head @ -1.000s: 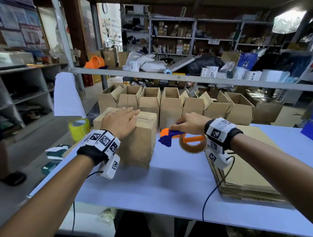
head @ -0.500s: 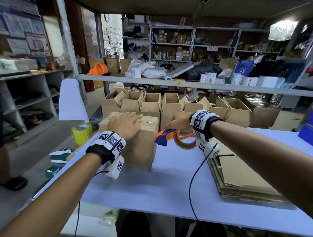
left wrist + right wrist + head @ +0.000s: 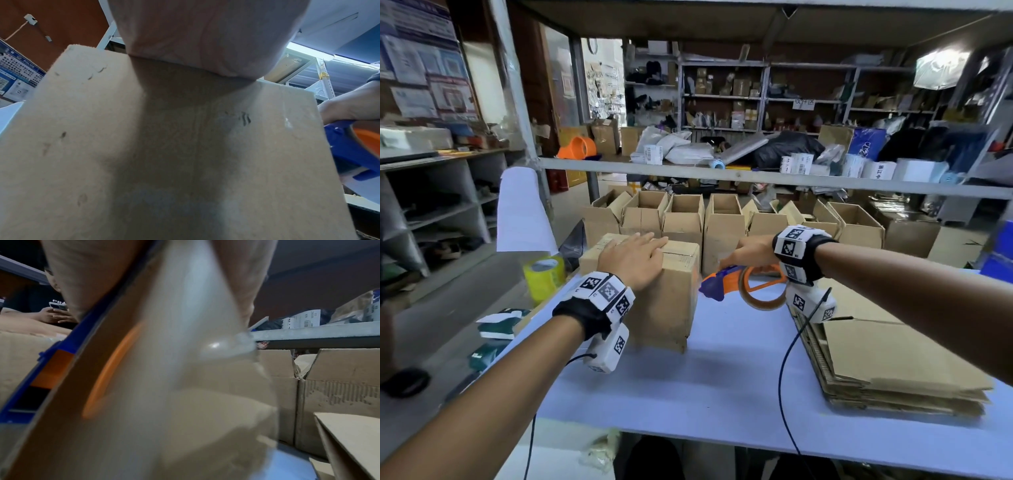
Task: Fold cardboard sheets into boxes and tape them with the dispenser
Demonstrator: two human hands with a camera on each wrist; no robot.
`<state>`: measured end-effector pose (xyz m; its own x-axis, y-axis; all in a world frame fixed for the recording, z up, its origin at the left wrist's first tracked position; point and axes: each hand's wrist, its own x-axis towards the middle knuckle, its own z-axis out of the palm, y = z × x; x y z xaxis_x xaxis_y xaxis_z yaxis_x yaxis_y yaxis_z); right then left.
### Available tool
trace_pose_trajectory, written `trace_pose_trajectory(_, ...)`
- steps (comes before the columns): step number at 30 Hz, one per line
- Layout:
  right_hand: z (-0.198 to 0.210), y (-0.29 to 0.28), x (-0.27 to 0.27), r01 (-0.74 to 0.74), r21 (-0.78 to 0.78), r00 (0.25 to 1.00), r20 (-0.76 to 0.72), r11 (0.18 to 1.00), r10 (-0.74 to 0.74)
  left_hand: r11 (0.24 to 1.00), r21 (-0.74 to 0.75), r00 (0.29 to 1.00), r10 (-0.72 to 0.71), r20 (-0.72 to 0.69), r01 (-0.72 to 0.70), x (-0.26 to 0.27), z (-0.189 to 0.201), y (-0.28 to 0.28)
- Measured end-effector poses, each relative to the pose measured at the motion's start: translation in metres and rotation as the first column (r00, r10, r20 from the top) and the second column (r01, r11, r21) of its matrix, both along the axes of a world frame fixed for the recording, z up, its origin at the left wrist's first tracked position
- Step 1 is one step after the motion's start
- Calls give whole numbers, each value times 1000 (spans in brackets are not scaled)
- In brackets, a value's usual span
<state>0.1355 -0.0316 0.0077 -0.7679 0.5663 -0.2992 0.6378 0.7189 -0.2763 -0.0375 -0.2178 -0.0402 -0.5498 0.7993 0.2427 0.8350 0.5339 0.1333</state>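
dispenser (image 3: pixel 736 281) nearer box (image 3: pixel 671 301) (right side)

The head view looks forward and down from above the near edge of the tabletop (image 3: pixel 722 394), taking in both forearms, the closed box (image 3: pixel 664 308) near the left edge and the shelves beyond. The left wrist view sits low and very near, facing up that box's side (image 3: pixel 164 154) with the tape dispenser (image 3: pixel 349 154) at its right margin. The right wrist view, closer and blurred, looks along the dispenser (image 3: pixel 144 386) toward the open boxes (image 3: pixel 339 386) at the far edge, which the head view shares.
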Motion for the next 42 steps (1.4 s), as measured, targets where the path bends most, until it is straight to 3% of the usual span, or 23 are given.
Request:
trace_pose_trajectory(5,-1,3,-2,-27,-30,999,20,999,27,1000,10,1000,-2,-6,2,2,1,1)
trace_pose_trajectory(10,4,-5,-8,7,52,999,36,999,-8,1000,13,1000,1,-12,-1,3,1,-1)
trace_pose_trajectory(17,9,-3,9,-167,228,983,112,959,144,999,41,1000,-3,-18,4,3,0,-3)
trace_pose_trajectory(25,15,3,13,-66,393,998,27,917,60,999,44,1000,-4,-8,5,4,1,-4)
trace_pose_trajectory(33,16,8,35,-74,349,994,-47,934,96,998,68,1000,-3,-5,3,3,-2,-4)
trace_pose_trajectory(42,12,16,86,19,218,930,-363,976,63,997,72,1000,-2,-18,3,2,-4,-3)
